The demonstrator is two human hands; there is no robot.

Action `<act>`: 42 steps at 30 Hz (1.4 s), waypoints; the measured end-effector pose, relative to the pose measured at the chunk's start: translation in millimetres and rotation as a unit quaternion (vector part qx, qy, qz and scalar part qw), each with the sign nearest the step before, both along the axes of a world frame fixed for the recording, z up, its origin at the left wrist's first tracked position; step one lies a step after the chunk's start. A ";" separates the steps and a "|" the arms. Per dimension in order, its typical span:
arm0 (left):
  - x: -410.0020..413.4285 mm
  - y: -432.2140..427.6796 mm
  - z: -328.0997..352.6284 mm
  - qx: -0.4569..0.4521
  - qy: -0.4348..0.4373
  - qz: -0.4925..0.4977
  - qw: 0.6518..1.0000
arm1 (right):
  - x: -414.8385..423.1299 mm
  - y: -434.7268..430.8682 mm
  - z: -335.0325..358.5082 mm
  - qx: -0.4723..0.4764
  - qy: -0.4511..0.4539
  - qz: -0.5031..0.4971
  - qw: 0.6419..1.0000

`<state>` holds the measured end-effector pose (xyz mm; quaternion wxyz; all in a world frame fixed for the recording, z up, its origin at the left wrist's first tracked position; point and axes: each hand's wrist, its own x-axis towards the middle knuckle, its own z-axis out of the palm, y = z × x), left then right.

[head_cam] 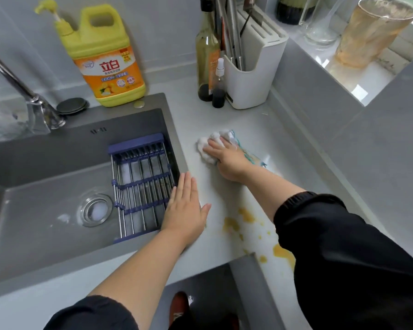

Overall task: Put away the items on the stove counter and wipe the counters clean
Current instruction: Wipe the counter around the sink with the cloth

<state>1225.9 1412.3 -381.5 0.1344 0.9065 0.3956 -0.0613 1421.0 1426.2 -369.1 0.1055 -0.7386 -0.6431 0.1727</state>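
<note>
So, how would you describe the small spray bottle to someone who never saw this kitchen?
From the sink, look past its back right corner, where a white knife holder stands. The spray bottle stands between that holder and a tall glass bottle; it is the shortest of the three, dark below with a white nozzle.

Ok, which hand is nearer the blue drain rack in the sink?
Left. The left hand lies flat on the counter right beside the blue drain rack; the right hand is farther right, holding the white cloth.
</note>
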 end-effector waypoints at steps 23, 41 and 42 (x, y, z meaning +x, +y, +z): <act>-26.0 -18.9 6.8 -0.026 0.080 -0.045 0.995 | -26.8 39.2 13.3 -0.074 -0.031 0.039 0.996; -69.3 -42.3 4.0 0.052 0.083 -0.120 0.988 | -112.0 -152.8 -12.9 0.035 0.058 -0.032 0.997; -69.1 -41.2 3.8 0.050 0.080 -0.122 0.988 | -104.9 -158.1 -14.8 0.029 0.057 -0.021 0.998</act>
